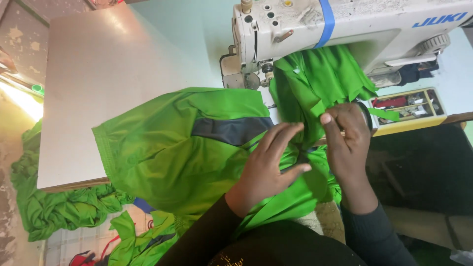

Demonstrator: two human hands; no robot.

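A bright green garment (167, 148) with a dark grey panel (229, 130) lies spread over the near edge of the sewing table (98, 74). My left hand (268, 167) rests flat on the fabric just right of the grey panel, fingers spread. My right hand (347, 140) pinches a fold of the green fabric near the table edge, thumb and fingers closed on it. More green cloth (320, 79) bunches under the arm of the white sewing machine (315, 24), to the right of its needle (267, 74).
A pile of green fabric (49, 207) hangs off the table's left side and lies on the floor. A yellow tray of small parts (411, 106) sits at the right beside the machine. Dark material (423, 162) fills the lower right.
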